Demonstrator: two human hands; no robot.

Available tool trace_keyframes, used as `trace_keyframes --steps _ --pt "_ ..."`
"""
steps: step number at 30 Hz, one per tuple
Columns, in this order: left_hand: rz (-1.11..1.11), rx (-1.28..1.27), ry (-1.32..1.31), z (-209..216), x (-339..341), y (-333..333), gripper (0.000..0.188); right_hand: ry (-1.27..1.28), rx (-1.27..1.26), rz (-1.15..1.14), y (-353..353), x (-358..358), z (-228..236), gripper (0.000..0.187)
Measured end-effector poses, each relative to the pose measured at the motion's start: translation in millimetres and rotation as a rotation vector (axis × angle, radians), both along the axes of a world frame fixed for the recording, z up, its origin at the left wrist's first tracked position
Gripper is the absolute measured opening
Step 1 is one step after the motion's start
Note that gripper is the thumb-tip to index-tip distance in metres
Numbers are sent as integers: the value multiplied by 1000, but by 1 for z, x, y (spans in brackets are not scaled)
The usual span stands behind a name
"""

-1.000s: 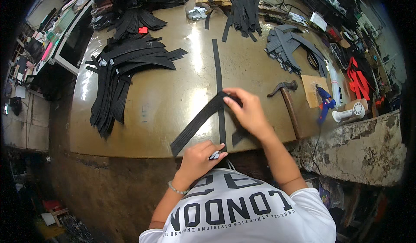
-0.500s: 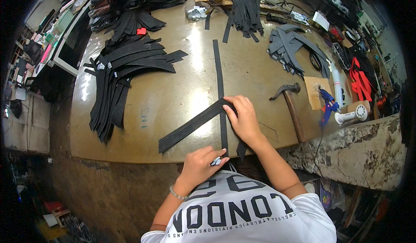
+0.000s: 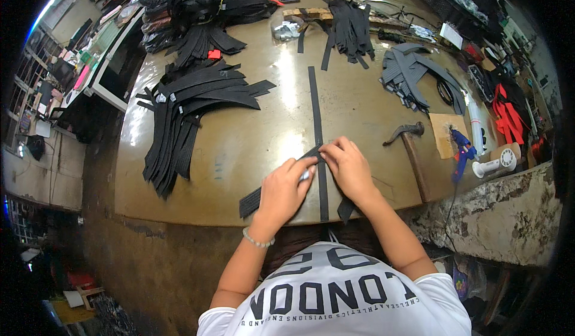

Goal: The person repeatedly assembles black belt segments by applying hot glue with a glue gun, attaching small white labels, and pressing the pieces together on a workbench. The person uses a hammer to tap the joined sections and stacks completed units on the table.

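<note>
A wide ribbed black strap lies slantwise at the table's front, across a narrow black strap that runs straight away from me. My left hand, with a beaded bracelet at its wrist, rests over the wide strap, fingertips at the crossing. A small whitish piece shows in its curled fingers; its kind is unclear. At the same spot my right hand pinches the wide strap's upper end with thumb and forefinger. The far end of that strap is hidden under my fingers.
A hammer lies right of my hands, near a blue glue gun and a white spool. Black strap bundles lie left, grey straps at the right, more black straps at the back.
My left hand has moved up from the table's front edge to the strap crossing, beside my right hand. My right fingers have drawn into a pinch. The whole view has shifted slightly.
</note>
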State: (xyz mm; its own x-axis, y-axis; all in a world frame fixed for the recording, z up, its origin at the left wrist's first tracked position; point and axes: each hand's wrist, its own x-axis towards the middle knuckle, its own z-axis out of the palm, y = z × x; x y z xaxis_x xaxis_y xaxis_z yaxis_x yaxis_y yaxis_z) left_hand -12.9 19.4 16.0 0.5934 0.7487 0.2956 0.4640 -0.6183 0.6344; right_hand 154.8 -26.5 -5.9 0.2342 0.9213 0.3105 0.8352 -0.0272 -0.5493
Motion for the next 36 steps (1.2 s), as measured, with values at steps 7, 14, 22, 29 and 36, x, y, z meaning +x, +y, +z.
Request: trace_keyframes --steps 7,14,22,29,36 --pt "49 30 222 -13 14 5 27 -125 -303 -90 -31 21 26 26" --pt "42 5 193 -12 13 6 28 -41 -17 -850 -167 145 41 40" --pt "86 -43 45 -12 16 5 32 26 166 -872 -152 238 -7 50" --pt "92 -52 -22 -22 6 7 29 505 195 -311 -69 123 74 42" --pt "111 -4 -6 -26 8 2 31 143 -168 136 -15 57 71 43"
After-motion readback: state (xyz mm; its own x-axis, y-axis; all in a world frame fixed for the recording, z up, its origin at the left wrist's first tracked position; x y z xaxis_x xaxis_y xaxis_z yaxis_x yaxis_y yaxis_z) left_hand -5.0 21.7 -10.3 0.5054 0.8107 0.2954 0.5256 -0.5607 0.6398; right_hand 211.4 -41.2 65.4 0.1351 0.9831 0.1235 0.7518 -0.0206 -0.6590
